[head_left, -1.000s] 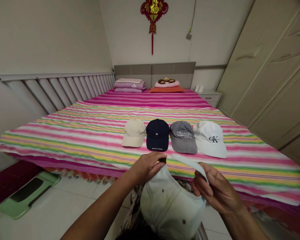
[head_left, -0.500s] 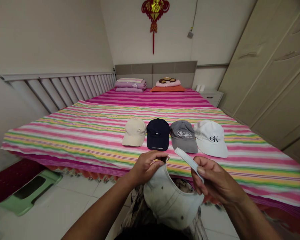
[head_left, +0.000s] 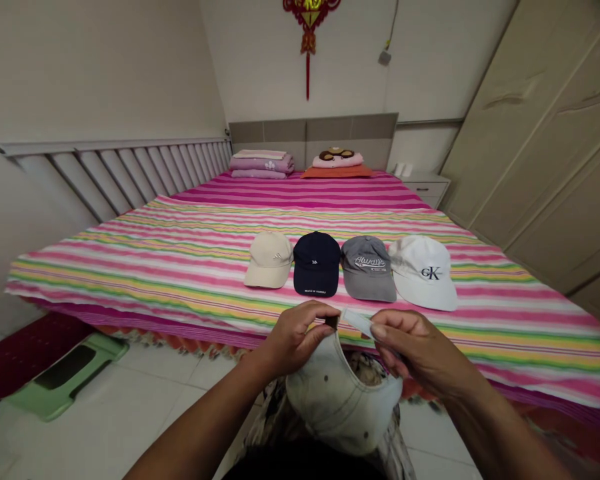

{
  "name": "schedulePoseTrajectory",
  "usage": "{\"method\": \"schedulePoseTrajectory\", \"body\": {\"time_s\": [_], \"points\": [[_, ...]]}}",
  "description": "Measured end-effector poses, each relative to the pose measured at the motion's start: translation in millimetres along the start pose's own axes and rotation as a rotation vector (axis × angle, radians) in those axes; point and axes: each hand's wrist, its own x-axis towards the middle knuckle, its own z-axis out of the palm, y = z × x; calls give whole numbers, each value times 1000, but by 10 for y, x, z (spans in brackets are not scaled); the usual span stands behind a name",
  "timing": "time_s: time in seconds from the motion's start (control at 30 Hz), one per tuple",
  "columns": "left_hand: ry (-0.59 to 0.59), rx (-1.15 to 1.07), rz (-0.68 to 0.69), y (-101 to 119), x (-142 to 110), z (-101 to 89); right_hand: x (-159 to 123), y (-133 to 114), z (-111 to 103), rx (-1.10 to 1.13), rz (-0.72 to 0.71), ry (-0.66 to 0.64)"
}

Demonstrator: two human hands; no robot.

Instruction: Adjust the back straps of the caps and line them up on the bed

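A pale grey-green baseball cap [head_left: 337, 400] hangs over my lap, its back opening towards the bed. My left hand [head_left: 300, 337] pinches the cap's left edge, by the buckle end of the opening. Between the thumb and fingers of my right hand [head_left: 410, 343] is the cap's loose adjusting strap [head_left: 356, 323]; its free tip lies close to my left fingertips, and I cannot tell whether it touches the buckle. Beyond my hands a row of caps lies on the bed: a beige cap [head_left: 269, 260], a navy cap [head_left: 317, 263], a grey cap [head_left: 367, 270] and a white cap [head_left: 424, 273].
The bed [head_left: 180, 267] has a striped cover, with folded purple bedding [head_left: 261, 165] and a pink and orange pile [head_left: 337, 167] by the headboard. A green stool [head_left: 65, 380] stands on the floor at left. A wardrobe [head_left: 545, 140] rises at right, near a nightstand [head_left: 427, 190].
My right hand has moved left with the strap, bringing its tip to my left fingers. The strap now lies lower and flatter. My left hand keeps its hold on the cap.
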Motion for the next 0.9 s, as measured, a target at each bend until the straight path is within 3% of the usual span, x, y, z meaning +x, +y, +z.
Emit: {"method": "schedulePoseTrajectory", "body": {"time_s": [0.23, 0.9], "points": [[33, 17, 13, -3, -11, 37, 11, 33, 53, -67, 10, 136], [-76, 176, 69, 2, -1, 77, 11, 132, -15, -161, 110, 94]]}}
